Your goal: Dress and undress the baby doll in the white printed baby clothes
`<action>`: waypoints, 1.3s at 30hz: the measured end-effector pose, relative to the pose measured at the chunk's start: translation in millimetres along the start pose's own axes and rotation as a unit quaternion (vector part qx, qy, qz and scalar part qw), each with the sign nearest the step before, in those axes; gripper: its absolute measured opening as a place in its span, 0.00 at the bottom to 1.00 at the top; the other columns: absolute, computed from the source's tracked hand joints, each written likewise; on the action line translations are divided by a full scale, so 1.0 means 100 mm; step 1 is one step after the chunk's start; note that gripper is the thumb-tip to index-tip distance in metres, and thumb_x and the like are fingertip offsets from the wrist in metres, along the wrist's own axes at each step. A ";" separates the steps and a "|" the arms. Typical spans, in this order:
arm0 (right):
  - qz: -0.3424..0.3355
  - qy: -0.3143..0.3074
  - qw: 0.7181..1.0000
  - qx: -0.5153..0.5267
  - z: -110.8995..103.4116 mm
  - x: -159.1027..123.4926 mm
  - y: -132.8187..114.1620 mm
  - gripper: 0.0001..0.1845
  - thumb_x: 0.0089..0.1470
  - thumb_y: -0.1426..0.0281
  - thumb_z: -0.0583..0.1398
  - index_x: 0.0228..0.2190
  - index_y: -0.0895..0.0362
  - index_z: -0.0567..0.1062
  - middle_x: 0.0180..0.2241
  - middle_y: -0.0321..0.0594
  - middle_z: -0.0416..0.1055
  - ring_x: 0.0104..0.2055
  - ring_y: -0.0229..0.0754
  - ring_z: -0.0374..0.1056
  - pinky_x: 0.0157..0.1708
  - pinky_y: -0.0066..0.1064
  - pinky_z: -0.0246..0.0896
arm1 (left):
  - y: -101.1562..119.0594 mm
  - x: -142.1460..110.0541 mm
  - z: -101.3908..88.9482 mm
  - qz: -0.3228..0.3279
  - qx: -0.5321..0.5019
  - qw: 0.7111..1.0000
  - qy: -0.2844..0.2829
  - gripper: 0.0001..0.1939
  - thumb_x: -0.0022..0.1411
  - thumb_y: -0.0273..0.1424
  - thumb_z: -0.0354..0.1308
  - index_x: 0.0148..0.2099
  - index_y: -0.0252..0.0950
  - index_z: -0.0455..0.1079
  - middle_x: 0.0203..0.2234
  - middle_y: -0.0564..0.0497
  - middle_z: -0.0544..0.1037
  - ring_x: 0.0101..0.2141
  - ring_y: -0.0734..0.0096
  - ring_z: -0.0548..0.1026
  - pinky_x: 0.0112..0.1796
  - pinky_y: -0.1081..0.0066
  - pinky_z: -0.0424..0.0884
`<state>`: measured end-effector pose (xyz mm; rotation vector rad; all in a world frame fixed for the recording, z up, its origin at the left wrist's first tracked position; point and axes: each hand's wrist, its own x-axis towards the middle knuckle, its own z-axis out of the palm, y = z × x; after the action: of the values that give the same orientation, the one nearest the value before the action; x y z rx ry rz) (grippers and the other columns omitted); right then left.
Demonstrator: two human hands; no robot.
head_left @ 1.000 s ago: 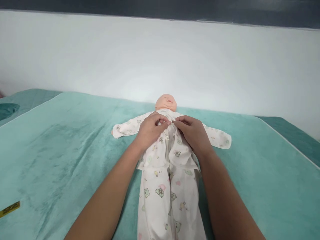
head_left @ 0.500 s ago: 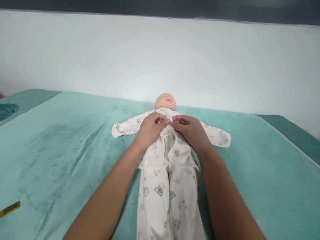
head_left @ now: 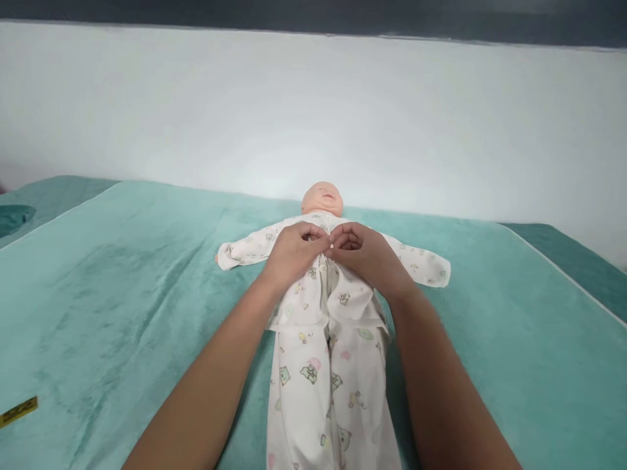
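A baby doll [head_left: 322,198] lies on its back on a teal blanket [head_left: 122,294], dressed in a white printed top [head_left: 343,300] and matching trousers [head_left: 323,398]. My left hand [head_left: 294,251] and my right hand [head_left: 365,254] meet over the doll's chest, just below the neck. Both are closed in a pinch on the two front edges of the top, fingertips touching at the middle. The doll's sleeves spread out to either side.
A white wall rises behind the bed. A yellow tag [head_left: 18,411] lies on the blanket at the far left. A darker teal cloth [head_left: 14,219] sits at the left edge, and a white seam runs along the blanket's right side.
My two hands have drawn closer together at the top of the doll's chest, pulling the front edges of the top together. The view shifted slightly.
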<state>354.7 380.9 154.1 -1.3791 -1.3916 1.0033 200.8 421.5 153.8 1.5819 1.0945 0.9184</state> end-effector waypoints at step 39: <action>-0.135 0.142 0.946 -0.257 0.09 0.26 0.31 0.19 0.59 0.65 0.51 0.44 0.51 0.78 0.49 0.43 0.70 0.53 0.50 0.62 0.55 0.44 0.54 | -0.21 0.11 0.04 0.144 0.268 0.953 0.009 0.28 0.62 0.29 0.43 0.63 0.43 0.60 0.59 0.48 0.67 0.61 0.56 0.59 0.58 0.50 0.53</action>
<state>355.0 408.6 123.2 -1.5706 -1.6249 0.2488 203.0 433.3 132.7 2.2282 1.2115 0.8655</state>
